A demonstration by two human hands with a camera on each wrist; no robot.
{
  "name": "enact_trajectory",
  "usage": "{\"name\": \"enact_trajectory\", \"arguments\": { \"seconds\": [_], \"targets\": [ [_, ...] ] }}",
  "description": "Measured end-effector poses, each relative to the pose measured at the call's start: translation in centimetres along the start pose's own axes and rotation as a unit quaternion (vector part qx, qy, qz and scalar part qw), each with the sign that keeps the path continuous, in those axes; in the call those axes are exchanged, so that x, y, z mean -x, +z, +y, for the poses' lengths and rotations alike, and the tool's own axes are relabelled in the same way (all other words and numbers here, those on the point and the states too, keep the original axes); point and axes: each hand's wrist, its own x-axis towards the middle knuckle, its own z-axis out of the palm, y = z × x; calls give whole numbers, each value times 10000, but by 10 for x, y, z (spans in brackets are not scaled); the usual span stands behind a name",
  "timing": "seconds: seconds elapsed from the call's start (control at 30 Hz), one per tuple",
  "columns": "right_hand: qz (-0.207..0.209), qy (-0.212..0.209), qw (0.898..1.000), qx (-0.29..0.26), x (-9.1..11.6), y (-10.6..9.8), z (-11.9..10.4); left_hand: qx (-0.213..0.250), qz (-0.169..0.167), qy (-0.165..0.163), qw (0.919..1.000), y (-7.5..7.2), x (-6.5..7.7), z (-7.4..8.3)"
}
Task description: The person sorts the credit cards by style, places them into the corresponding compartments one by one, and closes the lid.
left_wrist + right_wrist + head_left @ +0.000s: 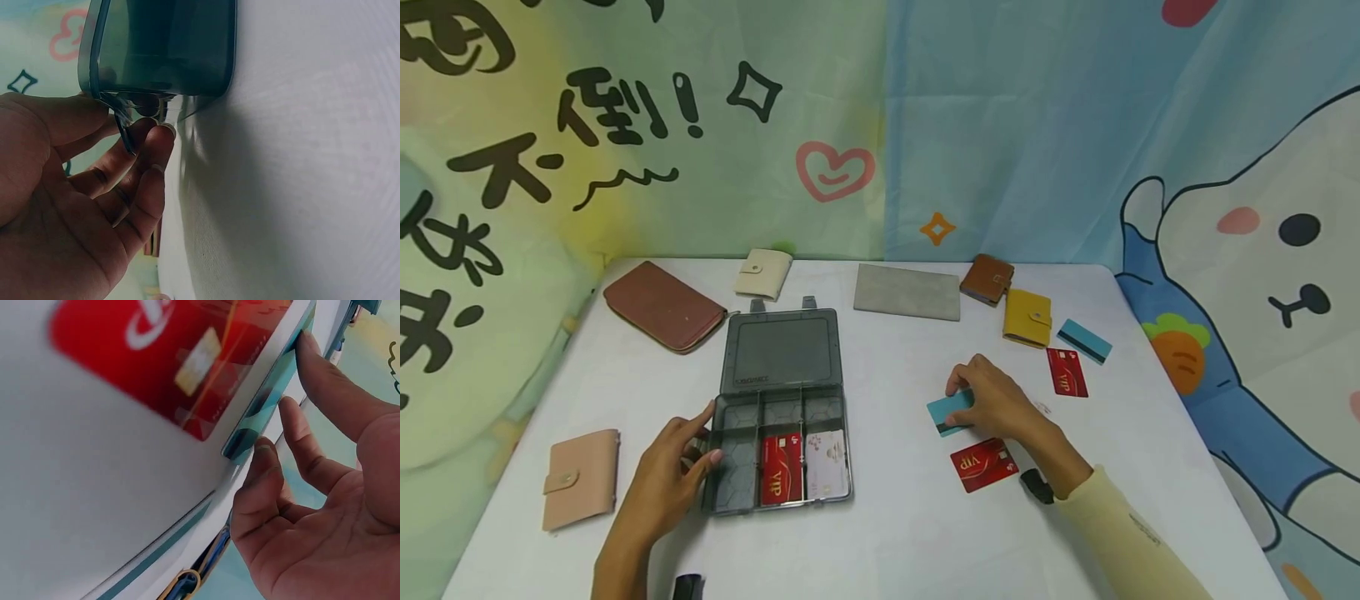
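"Head view: where's the pinched blue card (946, 412)?"

"Right of the box (733, 475), on or just above the tabletop (895, 542); I can't tell which. The right hand (996, 402) has its thumb and fingertips drawn in on it."

"How should it handle?"

"Likely light, stiff and slick; best held by opposite edges."

"And the left hand (673, 467)?"

"Partly curled, gripping the box's left side."

"Anything extra from the wrist views?"

"Left wrist: a dark clip (127, 139) hanging off the box. Right wrist: a chip (199, 361) on the red card (109, 369) right of the box, indistinct from overhead."
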Motion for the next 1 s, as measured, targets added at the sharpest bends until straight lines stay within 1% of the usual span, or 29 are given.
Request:
{"name": "enact_trajectory", "arguments": {
  "seconds": [0.17, 0.27, 0.4, 0.5, 0.57, 0.67, 0.73, 0.83, 0.9, 1.0],
  "targets": [
    [9, -28, 10000, -24, -5, 2, -2, -31, -46, -88, 9999, 0, -1, 1],
    [110, -133, 9997, -181, -6, 4, -7, -52, -58, -106, 9999, 1, -1, 1],
    [314, -441, 9963, -670, -5, 5, -19, -72, -48, -98, 9999, 1, -1, 0],
    [449, -787, 9895, -1128, -4, 8, -30, -61, -34, -86, 9999, 1, 0, 0],
    [490, -1026, 9831, -1434, -2, 9, -38, -54, -33, -81, 9999, 1, 0, 1],
    [332, -1304, 9705, -1999, 1, 14, -52, -45, -41, -87, 9999, 2, 0, 1],
    [126, -1368, 9588, -2485, 3, 17, -63, -51, -48, -100, 9999, 2, 0, 1],
    [-199, -1340, 9393, -3152, 6, 24, -82, -60, -39, -91, 9999, 2, 0, 1],
    [-402, -1389, 9283, -3426, 9, 29, -96, -58, -28, -81, 9999, 1, 0, 1],
    [-695, -1603, 9170, -3585, 11, 41, -117, -33, -20, -89, 10000, 1, 0, 1]
  ]
}}
